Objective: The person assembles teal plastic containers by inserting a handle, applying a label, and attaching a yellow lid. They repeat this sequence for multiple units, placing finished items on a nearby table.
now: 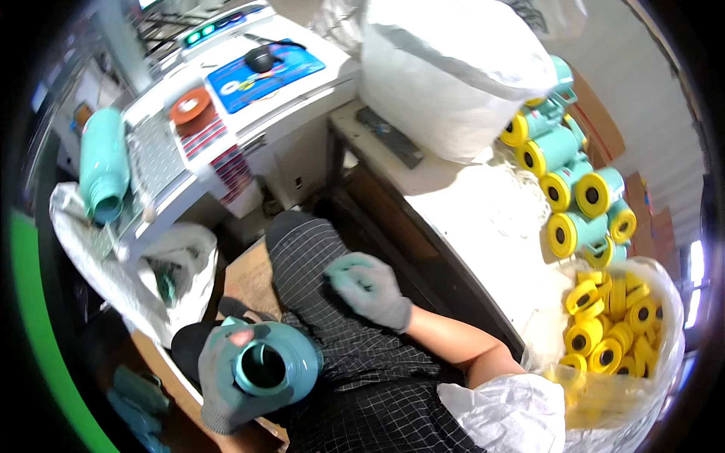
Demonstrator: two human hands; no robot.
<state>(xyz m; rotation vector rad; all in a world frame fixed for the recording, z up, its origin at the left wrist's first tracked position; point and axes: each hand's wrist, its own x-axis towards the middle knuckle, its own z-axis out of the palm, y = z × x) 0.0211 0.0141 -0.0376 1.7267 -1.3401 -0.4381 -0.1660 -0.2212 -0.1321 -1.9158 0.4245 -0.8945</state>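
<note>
My left hand (219, 377), in a grey work glove, grips a teal bottle (303, 361) over my lap. Its round, dark mouth faces up towards me and no lid is on it. Above my thigh, my right hand (370, 291) wears a grey glove with teal-coated fingers. Those fingers are curled in, and whatever they may hold is hidden. The right hand is apart from the bottle. Another teal bottle (104, 162) lies on the perforated metal surface at the left, its open mouth towards me.
Yellow-ended teal bottles (574, 189) are stacked on the right-hand table (483, 219). A clear bag (664, 302) of yellow lids is in front of them. A big white sack (453, 83) stands behind. An open white bag (192, 264) hangs left; the desk holds a blue mat (264, 75).
</note>
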